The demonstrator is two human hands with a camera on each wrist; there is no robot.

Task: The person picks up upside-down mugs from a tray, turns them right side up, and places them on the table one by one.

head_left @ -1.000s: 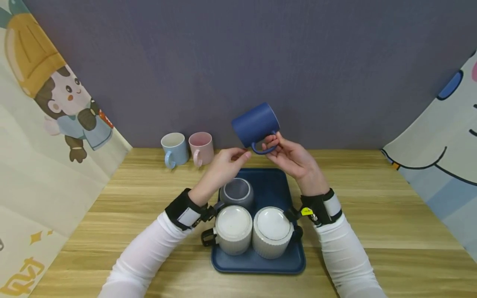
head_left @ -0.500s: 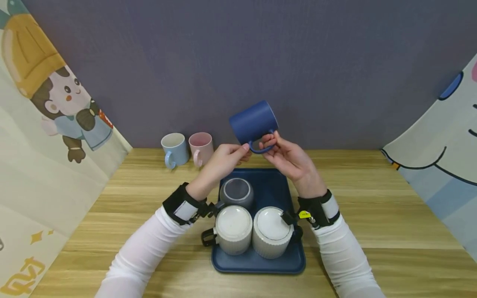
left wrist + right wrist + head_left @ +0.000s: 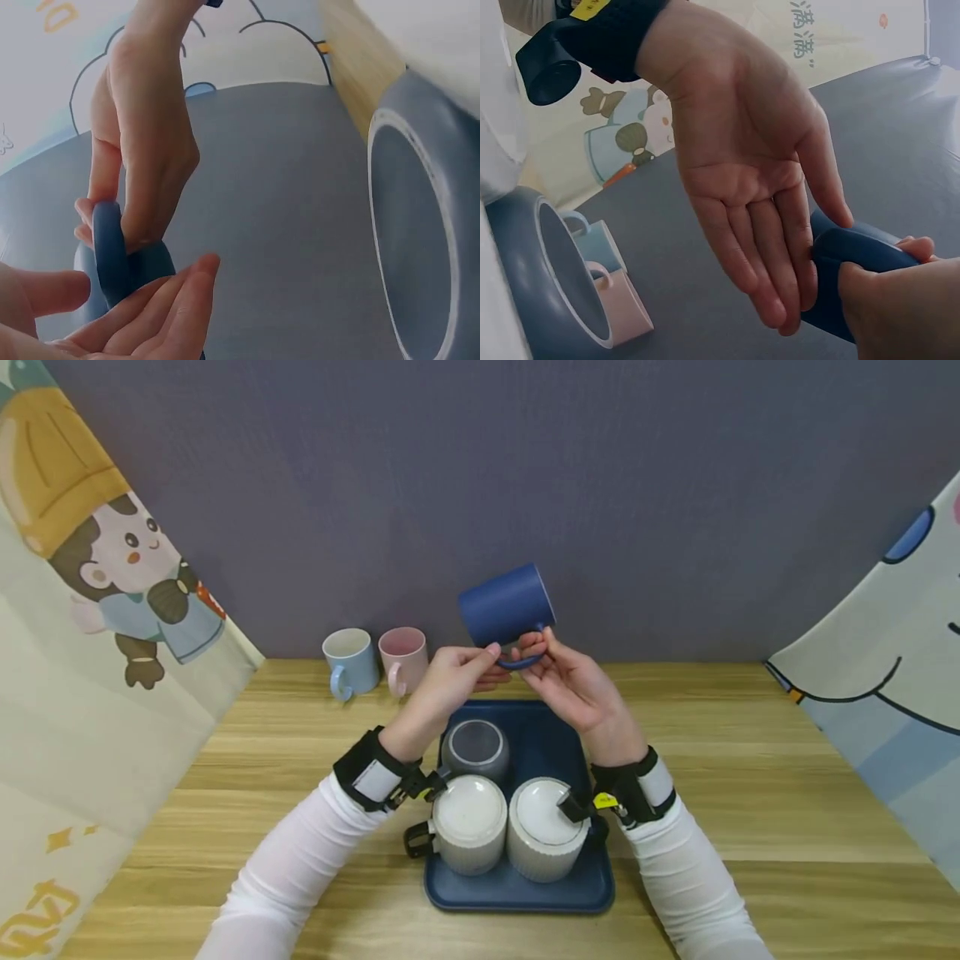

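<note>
Holding the mug (image 3: pixel 504 606): the right hand (image 3: pixel 581 695), fingers curled round the handle (image 3: pixel 109 259)
Left hand (image 3: pixel 441 691): spread near the handle, fingers straight, thumb apart, gripping nothing; contact could not be told
Mug's place: mid-air, beyond the tray (image 3: pixel 517 899), tipped sideways, handle underneath
Mug's feel: probably rigid ceramic, fairly heavy, breakable, its matte wall likely only slightly slippery
Mug's best grip: handle, with a palm under the wall, seemed safest

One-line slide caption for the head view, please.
The right hand holds a tilted blue mug by its handle, left hand alongside; three mugs sit on a tray.
</note>
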